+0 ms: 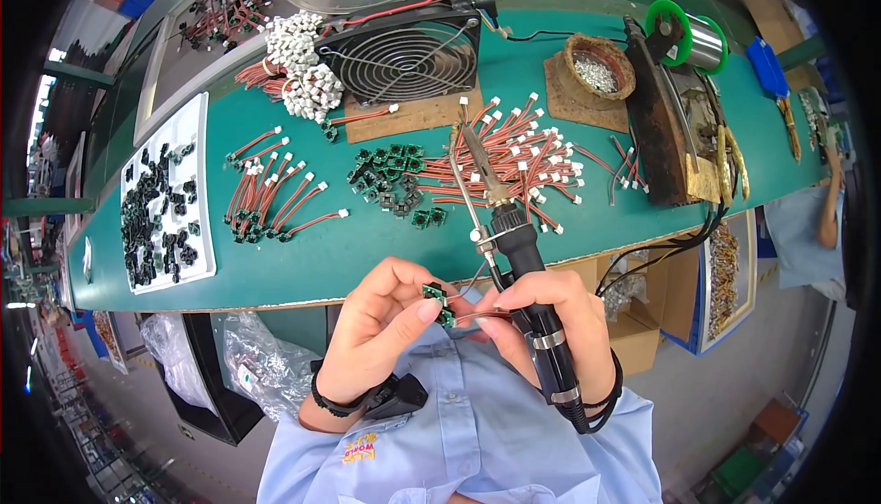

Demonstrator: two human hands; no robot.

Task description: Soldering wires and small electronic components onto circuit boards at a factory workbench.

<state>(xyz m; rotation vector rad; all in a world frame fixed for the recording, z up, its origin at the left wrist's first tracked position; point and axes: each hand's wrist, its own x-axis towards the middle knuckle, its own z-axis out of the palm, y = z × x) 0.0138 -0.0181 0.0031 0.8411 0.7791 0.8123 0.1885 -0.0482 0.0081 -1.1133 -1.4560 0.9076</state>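
Between our hands: the board [437, 294], pinched at our left fingertips, its long axis running roughly away from our shirt.
Wire: a red lead [479, 314] stretches rightward from the board to our right fingers, crosswise to that axis; whether its end touches the board, we cannot tell.
Nearer hand: the left [385, 319] has the board; the right [567, 313] is just beside it.
Left pose: wrist low and left of the fingers, thumb closed against a curled index finger.
Right pose: wrist low and right, fingers narrow on the wire, with the iron [520, 243] held across the hand.
Iron tip: beyond our fingers, pointing forward and slightly left over the table [275, 273].
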